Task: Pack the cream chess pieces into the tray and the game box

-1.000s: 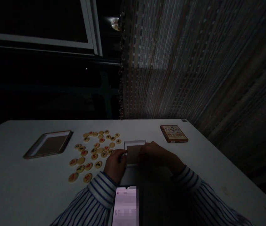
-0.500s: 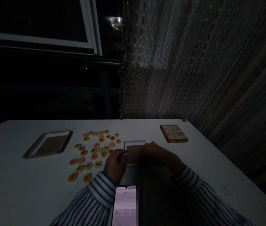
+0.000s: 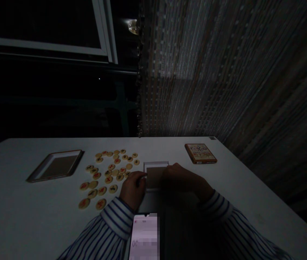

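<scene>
A small shallow white box [image 3: 155,164] with a brown inside lies on the white table [image 3: 20,216] in dim light. My left hand [image 3: 133,189] curls against its left edge with the fingers closed on the rim. My right hand [image 3: 182,177] covers its right side, fingers wrapped over the edge. Both sleeves are striped blue and white. Several round tan game discs [image 3: 107,177] with red or black marks are spread just left of the box, close to my left hand.
An open box lid or tray [image 3: 56,166] lies at the left. A printed orange box lid [image 3: 200,153] lies at the back right. A lit phone screen [image 3: 145,236] stands at the bottom centre. A curtain [image 3: 224,72] hangs behind the table.
</scene>
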The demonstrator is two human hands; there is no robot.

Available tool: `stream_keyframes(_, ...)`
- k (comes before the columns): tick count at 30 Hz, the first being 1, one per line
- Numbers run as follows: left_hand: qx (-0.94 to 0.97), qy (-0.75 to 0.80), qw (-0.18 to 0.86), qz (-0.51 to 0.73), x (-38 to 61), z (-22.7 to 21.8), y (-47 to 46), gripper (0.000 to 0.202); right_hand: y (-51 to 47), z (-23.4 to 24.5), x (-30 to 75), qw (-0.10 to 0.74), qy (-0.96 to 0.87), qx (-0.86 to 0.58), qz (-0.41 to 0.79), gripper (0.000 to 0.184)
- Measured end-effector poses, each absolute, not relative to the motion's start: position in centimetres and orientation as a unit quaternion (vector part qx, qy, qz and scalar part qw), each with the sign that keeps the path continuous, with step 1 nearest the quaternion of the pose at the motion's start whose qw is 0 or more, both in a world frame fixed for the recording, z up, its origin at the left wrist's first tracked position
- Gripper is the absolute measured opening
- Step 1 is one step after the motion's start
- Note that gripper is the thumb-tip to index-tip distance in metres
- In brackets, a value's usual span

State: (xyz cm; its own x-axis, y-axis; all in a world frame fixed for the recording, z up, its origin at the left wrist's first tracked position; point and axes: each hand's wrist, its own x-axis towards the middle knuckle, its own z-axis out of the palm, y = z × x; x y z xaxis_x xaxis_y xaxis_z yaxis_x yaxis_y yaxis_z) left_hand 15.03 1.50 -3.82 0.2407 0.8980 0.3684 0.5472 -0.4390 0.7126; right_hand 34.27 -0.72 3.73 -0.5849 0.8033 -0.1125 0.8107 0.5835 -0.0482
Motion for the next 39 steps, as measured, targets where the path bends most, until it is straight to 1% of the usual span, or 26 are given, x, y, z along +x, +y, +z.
stream_keyframes(8, 0.758, 0.484, 0.222, 0.376, 14.9, -3.7, 1.5, 0.023, -0.6, 3.3, 34.4, 0.066, 0.889, 0.452, -0.025, 0.019)
stream_keyframes(21, 0.751, 0.494, 0.209, 0.386, 15.0, -3.4, 1.4, 0.023, -1.0, 3.7, 34.3, 0.035, 0.885, 0.460, -0.057, 0.017)
stream_keyframes(29, 0.750, 0.493, 0.212, 0.386, 15.0, -3.5, 1.5, 0.023, -1.0, 4.6, 34.0, 0.063, 0.883, 0.459, -0.067, 0.018)
stream_keyframes(39, 0.758, 0.483, 0.216, 0.380, 14.9, -3.7, 1.6, 0.023, -0.6, 3.4, 34.4, 0.053, 0.890, 0.449, -0.047, 0.016)
